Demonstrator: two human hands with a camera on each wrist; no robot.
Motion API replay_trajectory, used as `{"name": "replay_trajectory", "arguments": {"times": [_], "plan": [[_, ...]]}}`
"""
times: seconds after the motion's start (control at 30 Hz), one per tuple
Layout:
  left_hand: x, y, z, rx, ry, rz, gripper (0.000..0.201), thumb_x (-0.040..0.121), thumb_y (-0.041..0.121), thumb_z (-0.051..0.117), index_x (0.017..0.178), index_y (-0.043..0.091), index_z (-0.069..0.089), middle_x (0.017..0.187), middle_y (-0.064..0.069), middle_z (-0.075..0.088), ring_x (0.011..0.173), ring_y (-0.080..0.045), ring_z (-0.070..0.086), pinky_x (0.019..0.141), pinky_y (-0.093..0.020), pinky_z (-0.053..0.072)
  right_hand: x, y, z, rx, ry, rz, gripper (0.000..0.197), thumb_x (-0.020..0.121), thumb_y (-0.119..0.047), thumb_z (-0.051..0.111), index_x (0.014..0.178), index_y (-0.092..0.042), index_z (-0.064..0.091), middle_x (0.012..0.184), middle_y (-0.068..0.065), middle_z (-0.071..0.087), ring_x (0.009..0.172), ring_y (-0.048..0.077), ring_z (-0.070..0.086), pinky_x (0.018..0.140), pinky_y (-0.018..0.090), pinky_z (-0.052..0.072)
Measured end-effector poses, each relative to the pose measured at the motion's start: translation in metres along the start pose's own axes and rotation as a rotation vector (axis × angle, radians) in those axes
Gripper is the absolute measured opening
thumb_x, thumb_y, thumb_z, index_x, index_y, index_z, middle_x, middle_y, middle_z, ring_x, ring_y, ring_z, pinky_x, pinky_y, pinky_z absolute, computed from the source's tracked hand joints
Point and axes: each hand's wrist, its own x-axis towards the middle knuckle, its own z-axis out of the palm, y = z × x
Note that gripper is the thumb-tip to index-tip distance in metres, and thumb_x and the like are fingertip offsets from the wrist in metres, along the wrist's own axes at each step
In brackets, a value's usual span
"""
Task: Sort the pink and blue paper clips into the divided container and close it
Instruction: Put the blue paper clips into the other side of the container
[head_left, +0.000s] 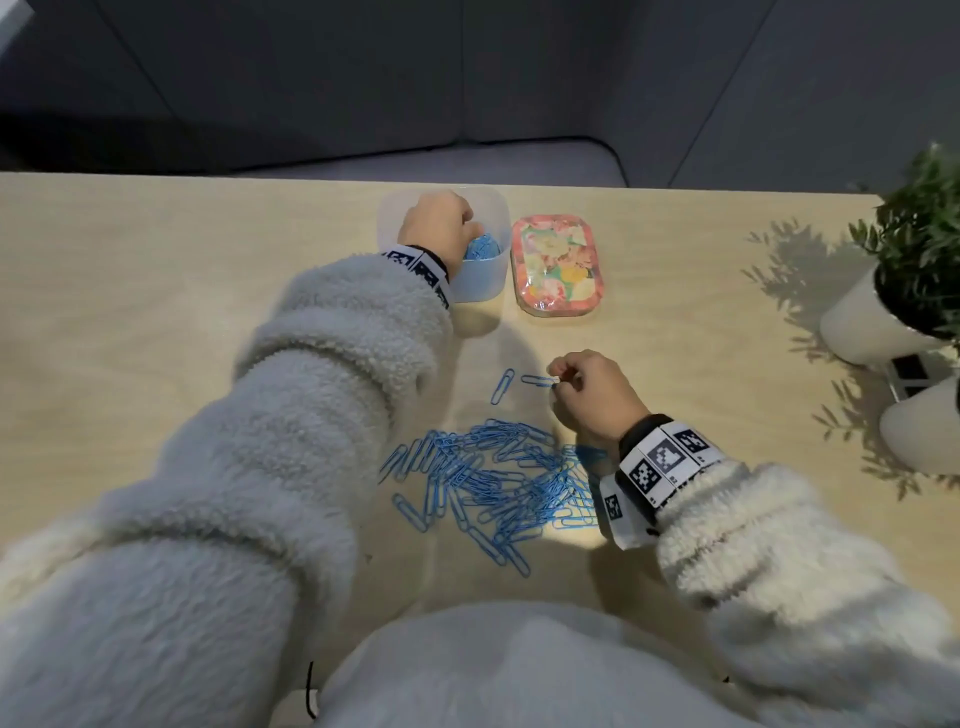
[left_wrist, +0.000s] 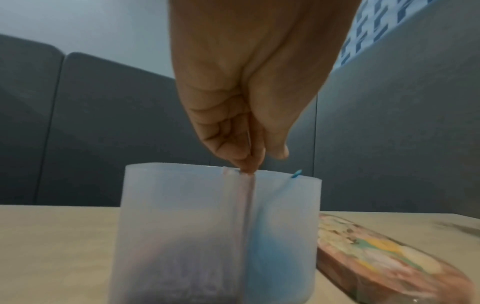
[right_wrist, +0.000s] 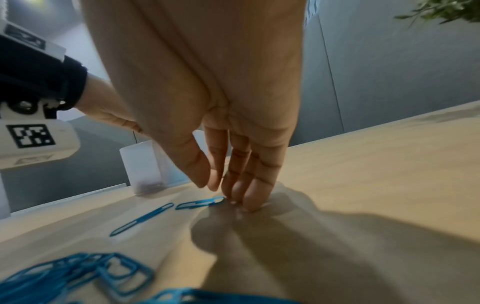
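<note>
A translucent divided container (head_left: 483, 285) stands at the back of the table. Blue clips (head_left: 483, 247) fill its right compartment, and a darker heap shows low in the left compartment (left_wrist: 182, 267). My left hand (head_left: 462, 228) hangs over it, fingertips (left_wrist: 246, 164) touching the top of the divider, thumb apart, nothing seen between them. One blue clip tip (left_wrist: 297, 173) pokes above the rim. My right hand (head_left: 558, 382) stands fingers-down on the table, its fingertips (right_wrist: 233, 197) touching the end of a single blue clip (right_wrist: 200, 203). Another lone blue clip (head_left: 503, 387) lies just left.
The floral lid (head_left: 556, 265) lies flat right of the container. A pile of blue clips (head_left: 493, 478) spreads near the front edge, under my right wrist. Two white plant pots (head_left: 872, 322) stand at the right edge. A grey sofa sits beyond the table.
</note>
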Motion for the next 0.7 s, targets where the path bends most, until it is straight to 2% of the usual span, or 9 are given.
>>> {"name": "replay_trajectory", "arguments": {"times": [0.1, 0.17, 0.27, 0.37, 0.43, 0.5, 0.53, 0.6, 0.7], "plan": [[-0.014, -0.003, -0.001, -0.059, 0.048, 0.044, 0.031, 0.094, 0.023, 0.045, 0.115, 0.006, 0.06, 0.125, -0.016, 0.053, 0.113, -0.031, 0.052, 0.092, -0.035, 0.038, -0.011, 0.009, -0.005, 0.007, 0.023, 0.024, 0.022, 0.079, -0.006, 0.054, 0.1, -0.007, 0.063, 0.102, 0.015, 0.063, 0.096, 0.03, 0.058, 0.08, 0.027, 0.039], [-0.038, -0.012, 0.0, -0.069, 0.087, 0.108, 0.026, 0.093, 0.019, 0.044, 0.105, 0.003, 0.062, 0.115, -0.019, 0.055, 0.103, -0.032, 0.054, 0.087, -0.035, 0.038, -0.024, 0.019, -0.009, 0.005, 0.005, 0.041, 0.025, 0.079, -0.015, 0.063, 0.103, -0.008, 0.06, 0.095, 0.009, 0.058, 0.089, 0.024, 0.054, 0.078, 0.027, 0.038], [-0.087, -0.043, 0.014, 0.038, 0.066, 0.166, 0.022, 0.091, 0.017, 0.046, 0.094, 0.003, 0.063, 0.1, -0.019, 0.06, 0.095, -0.034, 0.056, 0.081, -0.04, 0.043, -0.051, 0.036, -0.015, -0.058, -0.148, -0.027, 0.069, 0.068, -0.042, 0.078, 0.123, -0.012, 0.05, 0.103, 0.001, 0.046, 0.097, 0.016, 0.049, 0.09, 0.032, 0.042], [-0.136, -0.078, 0.021, 0.091, -0.122, 0.073, 0.025, 0.088, 0.029, 0.057, 0.103, 0.009, 0.059, 0.101, -0.012, 0.057, 0.091, -0.029, 0.055, 0.081, -0.039, 0.046, -0.075, 0.047, -0.011, -0.178, -0.276, -0.112, 0.095, 0.054, -0.052, 0.082, 0.13, -0.016, 0.04, 0.11, 0.001, 0.041, 0.104, 0.02, 0.049, 0.091, 0.04, 0.045], [-0.166, -0.096, 0.022, 0.056, -0.299, -0.003, 0.043, 0.077, 0.04, 0.07, 0.107, 0.011, 0.055, 0.099, -0.008, 0.054, 0.085, -0.022, 0.05, 0.08, -0.034, 0.042, -0.081, 0.049, -0.004, -0.194, -0.268, -0.138, 0.093, 0.054, -0.041, 0.086, 0.131, -0.014, 0.04, 0.115, 0.006, 0.041, 0.105, 0.024, 0.049, 0.092, 0.041, 0.044], [-0.192, -0.107, 0.024, -0.009, -0.421, -0.016, 0.055, 0.065, 0.04, 0.081, 0.104, 0.012, 0.054, 0.094, -0.005, 0.053, 0.082, -0.02, 0.049, 0.072, -0.03, 0.039, -0.084, 0.041, 0.004, -0.141, -0.252, -0.155, 0.081, 0.062, -0.025, 0.083, 0.131, -0.012, 0.042, 0.115, 0.009, 0.042, 0.106, 0.025, 0.05, 0.096, 0.039, 0.042], [-0.204, -0.111, 0.027, -0.04, -0.44, 0.0, 0.055, 0.061, 0.036, 0.084, 0.101, 0.012, 0.055, 0.092, -0.006, 0.054, 0.081, -0.02, 0.05, 0.068, -0.026, 0.039, -0.084, 0.035, 0.008, -0.113, -0.243, -0.164, 0.075, 0.066, -0.021, 0.081, 0.13, -0.012, 0.044, 0.115, 0.009, 0.043, 0.105, 0.025, 0.05, 0.096, 0.037, 0.042], [-0.216, -0.112, 0.036, -0.092, -0.397, 0.016, 0.045, 0.062, 0.025, 0.085, 0.096, 0.009, 0.058, 0.088, -0.007, 0.055, 0.077, -0.021, 0.052, 0.061, -0.02, 0.036, -0.08, 0.021, 0.015, -0.079, -0.23, -0.195, 0.066, 0.07, -0.015, 0.077, 0.129, -0.012, 0.047, 0.114, 0.011, 0.046, 0.101, 0.024, 0.052, 0.094, 0.033, 0.043], [-0.216, -0.099, 0.043, -0.163, -0.33, 0.008, 0.035, 0.068, 0.014, 0.08, 0.096, 0.003, 0.061, 0.088, -0.007, 0.055, 0.075, -0.018, 0.05, 0.058, -0.015, 0.036, -0.073, 0.001, 0.022, -0.03, -0.197, -0.235, 0.055, 0.076, -0.017, 0.073, 0.125, -0.013, 0.05, 0.116, 0.009, 0.047, 0.092, 0.02, 0.052, 0.091, 0.036, 0.046]]}}
